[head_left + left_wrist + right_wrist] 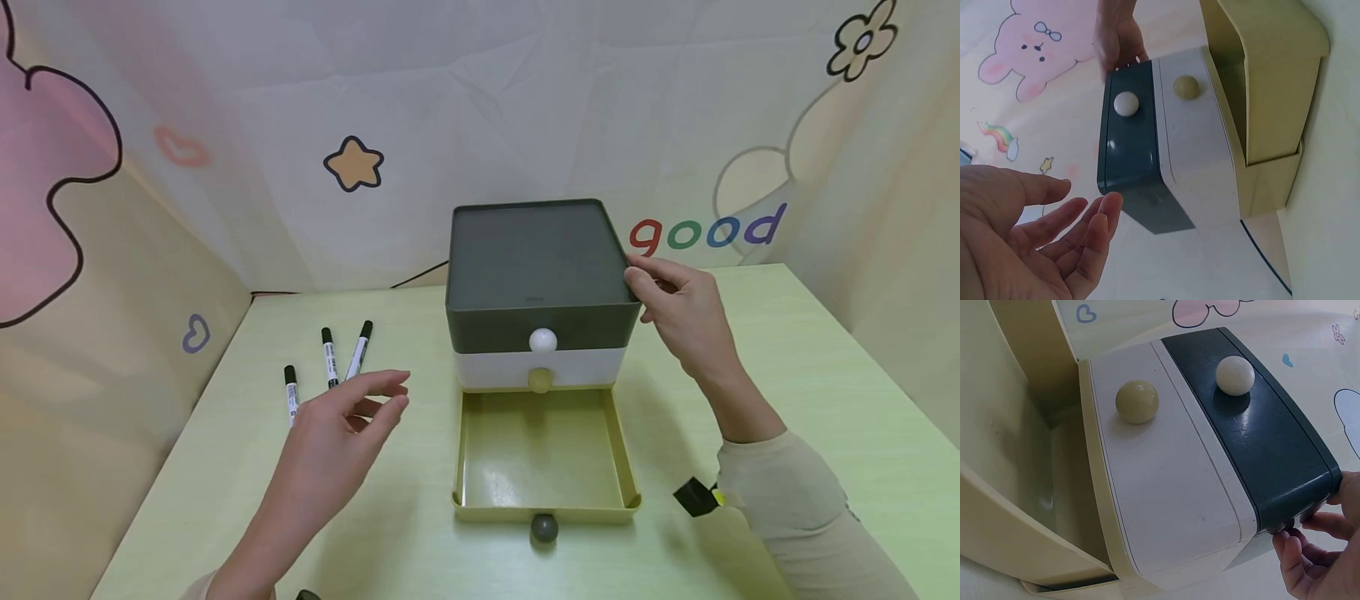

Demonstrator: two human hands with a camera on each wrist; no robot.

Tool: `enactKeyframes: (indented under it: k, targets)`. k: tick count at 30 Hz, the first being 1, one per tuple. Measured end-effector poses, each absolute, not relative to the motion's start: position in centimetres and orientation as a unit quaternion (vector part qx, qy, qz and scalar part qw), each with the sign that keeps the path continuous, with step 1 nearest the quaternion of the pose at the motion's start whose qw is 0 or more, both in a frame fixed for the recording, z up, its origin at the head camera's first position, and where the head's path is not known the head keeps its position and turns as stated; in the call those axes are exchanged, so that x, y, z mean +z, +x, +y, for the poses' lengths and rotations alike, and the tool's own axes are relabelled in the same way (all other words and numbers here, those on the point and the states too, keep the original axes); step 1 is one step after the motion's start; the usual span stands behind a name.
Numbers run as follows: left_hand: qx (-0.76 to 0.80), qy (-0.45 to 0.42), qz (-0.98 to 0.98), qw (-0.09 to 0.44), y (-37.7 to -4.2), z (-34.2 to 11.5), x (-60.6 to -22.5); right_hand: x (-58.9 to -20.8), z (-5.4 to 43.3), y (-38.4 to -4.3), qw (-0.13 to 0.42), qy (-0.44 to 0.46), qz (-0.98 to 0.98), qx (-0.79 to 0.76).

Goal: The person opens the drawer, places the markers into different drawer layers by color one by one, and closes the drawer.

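Note:
A three-tier drawer box (540, 258) stands on the table, dark green on top, white in the middle and yellow at the bottom. Its yellow bottom drawer (547, 512) is pulled out towards me, with a dark grey knob (544, 528) at the front. My right hand (686, 312) touches the right side of the dark green tier, fingertips and thumb at its upper edge. To the left of the box, my left hand (337, 437) hovers with relaxed fingers and holds nothing; in the left wrist view its fingertips are near the dark green tier (1132, 144).
Three black-capped markers lie on the left of the table: a left one (291, 392), a middle one (330, 358) and a right one (360, 348). A printed cloth (525, 108) hangs behind. The table edge (862, 342) runs along the right.

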State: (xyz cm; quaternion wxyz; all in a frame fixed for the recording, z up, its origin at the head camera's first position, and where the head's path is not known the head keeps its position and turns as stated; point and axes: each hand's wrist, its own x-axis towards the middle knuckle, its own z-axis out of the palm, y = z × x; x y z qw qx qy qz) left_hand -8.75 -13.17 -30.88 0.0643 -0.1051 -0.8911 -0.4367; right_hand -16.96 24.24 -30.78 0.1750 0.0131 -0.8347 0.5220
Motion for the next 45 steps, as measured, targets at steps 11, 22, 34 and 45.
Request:
enactKeyframes:
  k: [11,22,34,45]
  targets:
    - [-0.430,-0.093,-0.893,0.098,-10.0,-15.5,-31.1,-30.7,24.2,-17.0,0.179,0.016,-0.834,0.522]
    - [-0.405,-0.033,-0.904,0.134,-12.1,-18.8,-31.8,-30.7,24.2,-17.1,0.178,0.020,-0.831,0.527]
    - [-0.400,0.018,-0.911,0.104,-13.9,-21.8,-32.7,-30.6,24.0,-17.0,0.176,0.021,-0.828,0.533]
    - [-0.405,0.061,-0.909,0.082,-15.0,-23.0,-32.8,-30.7,24.2,-16.9,0.178,0.018,-0.827,0.533]
